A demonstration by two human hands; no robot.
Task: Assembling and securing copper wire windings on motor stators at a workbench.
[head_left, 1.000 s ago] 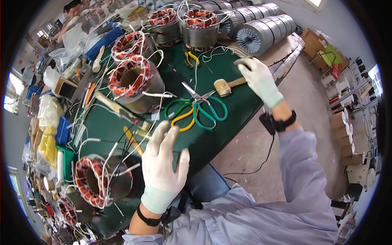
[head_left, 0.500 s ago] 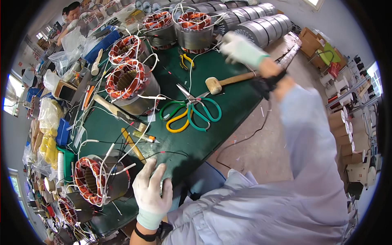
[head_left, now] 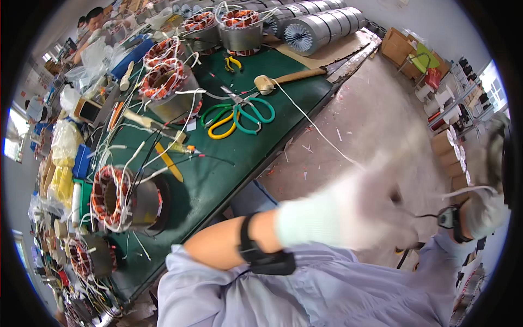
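My left hand, in a white glove and smeared by motion, reaches across my body to the right, past the table's edge. A thin white cord runs from beside the wooden mallet to this hand and bends there. A further stretch of white cord leads on to my gloved right hand, at the far right rim of the view. Both hands appear closed on the cord, though their fingers are blurred. Scissors with green handles and a yellow-and-green-handled pair lie on the green table.
Motor stators with orange windings stand on the table, one at near left and one behind. Yellow pliers lie beyond the scissors. Steel cylinders rest at the back. A shelf with spools stands right; another person is far left.
My left hand has swung from the table's near edge across to the right. The right hand has left the far end of the table for the right rim. The view has shifted.
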